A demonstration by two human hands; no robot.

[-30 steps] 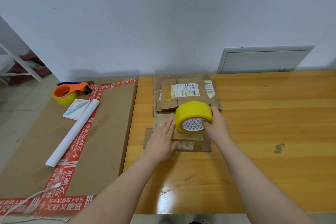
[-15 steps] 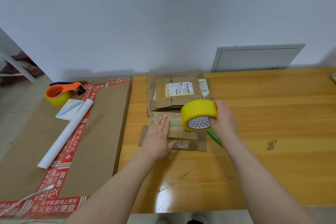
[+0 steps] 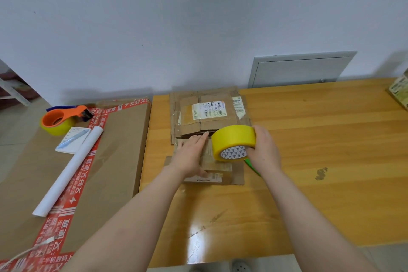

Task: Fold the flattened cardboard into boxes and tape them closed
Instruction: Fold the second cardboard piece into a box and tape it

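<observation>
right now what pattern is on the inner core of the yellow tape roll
White with small dark triangles, inside the tape roll; head view shows it best.

Yellow tape roll, triangle-patterned core; orange dispenser; brown cardboard.

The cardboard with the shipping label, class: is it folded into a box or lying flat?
Flat: the labelled cardboard lies spread on the wooden table, flaps level, no walls standing.

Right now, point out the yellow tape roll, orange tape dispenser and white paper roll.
yellow tape roll (image 3: 234,139): head view, outer band.
orange tape dispenser (image 3: 66,112): head view, orange frame.
white paper roll (image 3: 68,172): head view, mid-tube.
</observation>
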